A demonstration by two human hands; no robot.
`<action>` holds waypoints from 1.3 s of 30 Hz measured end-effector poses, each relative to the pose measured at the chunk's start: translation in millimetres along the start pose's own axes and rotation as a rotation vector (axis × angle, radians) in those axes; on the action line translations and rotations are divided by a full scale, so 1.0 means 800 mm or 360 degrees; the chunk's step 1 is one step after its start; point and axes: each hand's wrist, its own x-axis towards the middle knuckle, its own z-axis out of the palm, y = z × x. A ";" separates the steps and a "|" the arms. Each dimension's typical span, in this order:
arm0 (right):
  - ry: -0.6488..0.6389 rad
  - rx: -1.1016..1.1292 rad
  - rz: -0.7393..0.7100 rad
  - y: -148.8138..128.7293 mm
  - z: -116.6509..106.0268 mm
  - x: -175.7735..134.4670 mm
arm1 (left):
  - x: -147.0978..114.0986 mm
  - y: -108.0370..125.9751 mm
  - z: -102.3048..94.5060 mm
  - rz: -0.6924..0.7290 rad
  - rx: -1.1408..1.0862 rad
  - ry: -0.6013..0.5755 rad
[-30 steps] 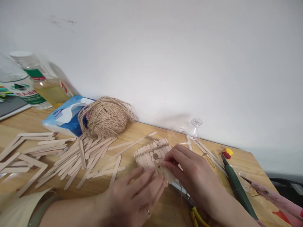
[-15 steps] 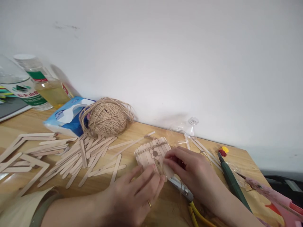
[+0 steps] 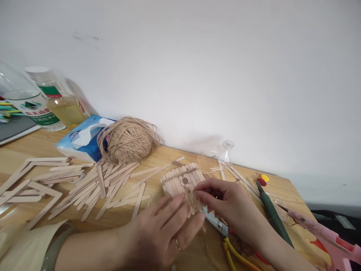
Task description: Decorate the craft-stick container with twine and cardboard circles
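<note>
A small panel of wooden craft sticks (image 3: 176, 186) lies on the table, trimmed with a band of braided twine and a wooden flower (image 3: 185, 181) with a brown centre. Across its lower left edge my left hand (image 3: 166, 229) rests, fingers stretched out and somewhat apart, a ring on one finger. At the panel's right side my right hand (image 3: 228, 201) has thumb and forefinger pinched together by a strand of twine on the surface; what lies between the fingertips is hidden. Scissors with yellow handles (image 3: 235, 254) lie beneath and beside my right hand.
Loose craft sticks (image 3: 96, 188) spread over the left. Behind them are a twine ball (image 3: 129, 139), a blue tissue pack (image 3: 81, 139) and bottles (image 3: 64, 109). A clear bottle (image 3: 227, 152) lies near the wall. A green-handled tool (image 3: 273, 216) and pink glue gun (image 3: 321, 229) lie right.
My left hand's fingers have shifted right and spread over the panel's lower edge. My right hand keeps its pinch at the panel's right side. The view has shifted slightly.
</note>
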 end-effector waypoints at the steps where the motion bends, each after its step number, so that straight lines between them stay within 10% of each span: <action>1: 0.0025 -0.0013 -0.0028 0.002 0.002 -0.001 | 0.000 0.000 0.000 0.0008 0.0023 0.0002; 22: 0.0195 0.0004 -0.0325 0.017 0.013 -0.004 | 0.002 0.005 -0.002 0.0184 0.0329 -0.0200; 32: 0.0234 -0.0280 -0.0426 0.014 0.012 -0.006 | 0.013 0.000 -0.006 0.0027 0.0013 0.0210; 39: 0.0229 -0.0370 -0.0620 0.016 0.009 -0.012 | 0.012 -0.004 -0.004 -0.0005 -0.0014 0.0056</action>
